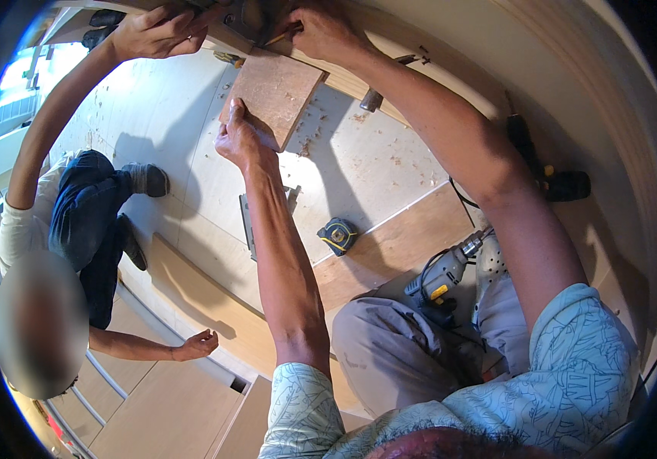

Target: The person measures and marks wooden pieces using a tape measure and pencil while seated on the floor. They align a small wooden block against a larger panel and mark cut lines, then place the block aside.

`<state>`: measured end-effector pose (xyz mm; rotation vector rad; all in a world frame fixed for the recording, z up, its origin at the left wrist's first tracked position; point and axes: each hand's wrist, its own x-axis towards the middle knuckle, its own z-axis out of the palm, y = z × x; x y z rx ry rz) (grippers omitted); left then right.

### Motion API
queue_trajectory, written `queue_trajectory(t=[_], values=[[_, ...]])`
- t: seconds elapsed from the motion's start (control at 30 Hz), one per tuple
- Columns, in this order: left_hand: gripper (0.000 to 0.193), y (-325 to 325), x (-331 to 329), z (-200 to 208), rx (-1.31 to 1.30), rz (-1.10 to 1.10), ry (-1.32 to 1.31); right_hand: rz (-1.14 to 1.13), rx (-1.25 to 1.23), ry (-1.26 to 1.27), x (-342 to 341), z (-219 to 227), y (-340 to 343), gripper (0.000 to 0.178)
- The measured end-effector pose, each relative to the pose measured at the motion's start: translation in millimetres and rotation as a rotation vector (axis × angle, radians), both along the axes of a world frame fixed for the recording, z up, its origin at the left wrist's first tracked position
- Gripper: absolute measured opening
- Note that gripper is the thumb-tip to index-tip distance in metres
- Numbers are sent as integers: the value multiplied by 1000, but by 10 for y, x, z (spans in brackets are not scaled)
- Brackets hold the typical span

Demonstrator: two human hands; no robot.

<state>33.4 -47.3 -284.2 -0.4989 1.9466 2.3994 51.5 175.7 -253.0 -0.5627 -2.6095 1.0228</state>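
Observation:
My left hand (246, 141) grips the lower left edge of a flat wooden board (286, 88), thumb on top. The board's far end meets a wooden frame (229, 34) at the top of the view. Just right of that end, my right hand (321, 32) is closed around a thin yellowish pencil-like stick (281, 36), its tip close to the frame. Left of the frame, a co-worker's hand (159, 32) reaches to the same piece; what its fingers touch is unclear.
A tape measure (338, 236) and a metal bar (247, 226) lie below the board. A corded drill (445, 277) rests by my knee. A dark power tool (565, 185) stands right of my arm. The co-worker (87, 222) sits at left beside a long plank (198, 283). Wood shavings dot the floor.

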Motion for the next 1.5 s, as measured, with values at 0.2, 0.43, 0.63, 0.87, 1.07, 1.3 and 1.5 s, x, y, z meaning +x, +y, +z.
queue_trajectory(t=[0.2, 0.43, 0.63, 0.87, 1.07, 1.3, 1.5], values=[[26, 1, 14, 28, -12, -14, 10, 44, -63, -6, -2, -35, 18, 32], [31, 39, 82, 131, -60, -10, -41, 63, -42, 40, -16, -71, 7, 30], [31, 28, 63, 122, -58, -16, -28, 73, -51, 49, -35, -102, 4, 29], [32, -7, 27, 57, -109, -12, -60, 73, -61, 57, -60, -134, 2, 29], [32, -3, 23, 37, -80, -16, -26, 71, -72, 66, -90, -161, -7, 28], [33, -17, 5, 10, -57, -28, -19, 72, -85, 70, -111, -169, -5, 28], [31, -11, -1, 28, -82, -6, -78, 69, -92, 72, -119, -192, -9, 28]])
